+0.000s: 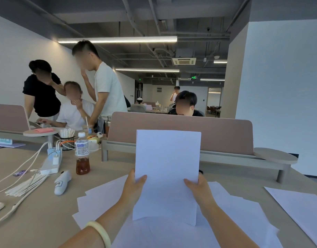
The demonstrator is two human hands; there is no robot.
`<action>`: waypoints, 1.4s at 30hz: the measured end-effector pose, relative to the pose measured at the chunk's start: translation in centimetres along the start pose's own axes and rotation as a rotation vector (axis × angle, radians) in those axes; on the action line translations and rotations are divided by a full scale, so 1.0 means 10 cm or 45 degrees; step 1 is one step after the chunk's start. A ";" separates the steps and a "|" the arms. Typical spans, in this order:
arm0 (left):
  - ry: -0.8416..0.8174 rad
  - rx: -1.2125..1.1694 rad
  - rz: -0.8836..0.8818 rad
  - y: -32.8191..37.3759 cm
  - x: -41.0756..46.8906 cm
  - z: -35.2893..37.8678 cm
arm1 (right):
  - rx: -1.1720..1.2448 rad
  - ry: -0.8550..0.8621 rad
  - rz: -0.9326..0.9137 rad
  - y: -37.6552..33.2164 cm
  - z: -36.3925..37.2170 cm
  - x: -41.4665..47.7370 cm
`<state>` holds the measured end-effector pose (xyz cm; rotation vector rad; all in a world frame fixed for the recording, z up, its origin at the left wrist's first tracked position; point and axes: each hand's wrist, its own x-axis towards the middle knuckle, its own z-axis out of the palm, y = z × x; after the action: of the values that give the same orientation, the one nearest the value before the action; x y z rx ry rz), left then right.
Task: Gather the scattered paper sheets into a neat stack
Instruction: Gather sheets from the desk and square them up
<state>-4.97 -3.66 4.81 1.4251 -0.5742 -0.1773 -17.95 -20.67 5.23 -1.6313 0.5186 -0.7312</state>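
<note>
**Paper sheets partly gathered, many left loose**

Paper sheets (167, 169) already collected form a thin stack held upright, its bottom edge resting on the loose sheets (104, 199) below it. The left hand (134, 187) pinches the stack's left edge and the right hand (198, 188) pinches its right edge. Each thumb lies on the near face, with the other fingers hidden behind.

I judge the task to be around the middle. The stack is being squared, but its lower right corner shows a stepped edge, so it is not yet flush. Overlapping sheets fan out at angles under and to both sides of the stack. One single sheet (301, 206) lies well to the right of the stack, apart from the rest.

The paper is plain white, matte, thin and rectangular. It is stiff enough as a bundle to stand without bowing. The table (37, 221) is smooth, beige and matte. Behind the stack stands a dusty-pink divider (225, 136) with rounded corners. Left of the stack is a clear plastic bottle (82, 154) of brown drink. A pale smooth bangle (100, 233) circles the left wrist.
</note>
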 end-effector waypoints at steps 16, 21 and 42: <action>0.045 0.152 -0.172 -0.30 -0.13 0.07 | -0.007 0.052 0.143 0.39 0.12 -0.10; 0.057 0.257 -0.191 -0.28 -0.09 0.12 | -0.067 0.059 0.158 0.34 0.12 -0.09; -0.215 0.386 -0.061 0.19 -0.04 1.68 | -0.210 0.472 0.124 0.04 -1.65 -0.09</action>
<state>-13.65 -17.99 7.13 1.7293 -0.7282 -0.2587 -30.29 -31.62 6.09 -1.6143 0.9383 -0.9441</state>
